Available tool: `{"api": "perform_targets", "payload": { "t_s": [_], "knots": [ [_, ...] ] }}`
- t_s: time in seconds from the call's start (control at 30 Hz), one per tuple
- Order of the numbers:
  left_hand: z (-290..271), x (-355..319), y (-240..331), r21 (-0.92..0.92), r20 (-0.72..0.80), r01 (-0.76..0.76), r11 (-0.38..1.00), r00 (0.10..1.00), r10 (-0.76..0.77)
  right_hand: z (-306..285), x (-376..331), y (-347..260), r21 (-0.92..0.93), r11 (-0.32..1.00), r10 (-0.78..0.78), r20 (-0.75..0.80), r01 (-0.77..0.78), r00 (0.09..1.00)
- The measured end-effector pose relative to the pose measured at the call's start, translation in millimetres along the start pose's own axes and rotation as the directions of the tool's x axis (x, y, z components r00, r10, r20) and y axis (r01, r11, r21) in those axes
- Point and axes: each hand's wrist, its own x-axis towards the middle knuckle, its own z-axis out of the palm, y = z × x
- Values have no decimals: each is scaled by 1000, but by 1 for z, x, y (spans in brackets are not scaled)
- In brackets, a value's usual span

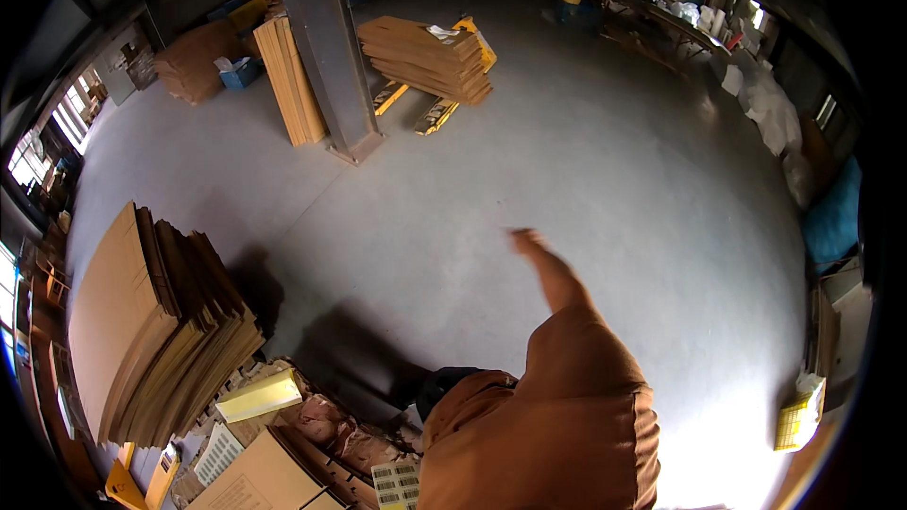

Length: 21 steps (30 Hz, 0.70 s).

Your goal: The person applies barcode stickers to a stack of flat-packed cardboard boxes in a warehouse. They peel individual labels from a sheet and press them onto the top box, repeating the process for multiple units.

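Grey concrete floor [586, 179] fills most of the warehouse, with a dark steel column [326, 47] rising near its far side. At the lower left a tall stack of flattened cardboard sheets [151, 340] leans on end, well apart from the arm. Behind the column another pile of cardboard sheets [425, 57] lies flat on yellow pallet runners. An orange-brown sleeve [557, 406] comes up from the lower edge, and the right hand [534, 255] stretches out over bare floor, blurred, holding nothing; whether its fingers are spread I cannot tell. A pale yellow flat box [257, 397] lies among scraps at the lower left, nearest the sleeve.
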Motion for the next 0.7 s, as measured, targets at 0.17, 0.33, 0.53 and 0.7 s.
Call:
{"api": "perform_targets", "payload": {
  "t_s": [0.17,0.33,0.53,0.7],
  "knots": [
    [-41,-10,-3,117,-204,101,988,976,-75,-105,-57,35,-419,874,60,594,245,802],
    [-42,-10,-2,65,-156,99,993,984,-88,-68,-72,26,-408,861,96,715,302,692],
    [-120,-81,-24,40,-326,417,908,865,-383,-71,-296,-210,469,181,-760,625,865,-179],
    [-151,-111,-22,284,-389,155,946,921,-34,-207,-545,-285,896,-396,-504,-31,199,-863]
  ]
}}
